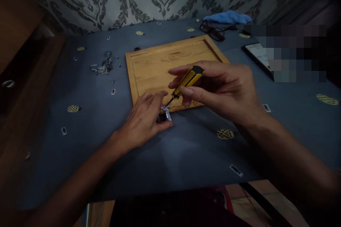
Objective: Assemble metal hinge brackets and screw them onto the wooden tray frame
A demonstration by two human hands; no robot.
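Note:
My right hand [221, 87] is closed around a small yellow-and-black screwdriver [186, 81], its tip angled down to the left. The tip touches a small silvery metal part [166, 112] lying on the dark blue cloth at the near edge of a wooden board [149, 67]. My left hand [145, 118] pinches and steadies that metal part against the cloth, with a dark piece partly hidden under its fingers.
A heap of small metal parts [103, 65] lies at the back left of the cloth. Black glasses [213, 30], a blue rag [226, 17] and a phone [258, 56] sit at the back right. Tiny loose bits dot the cloth. The table's near edge [170, 193] drops off below.

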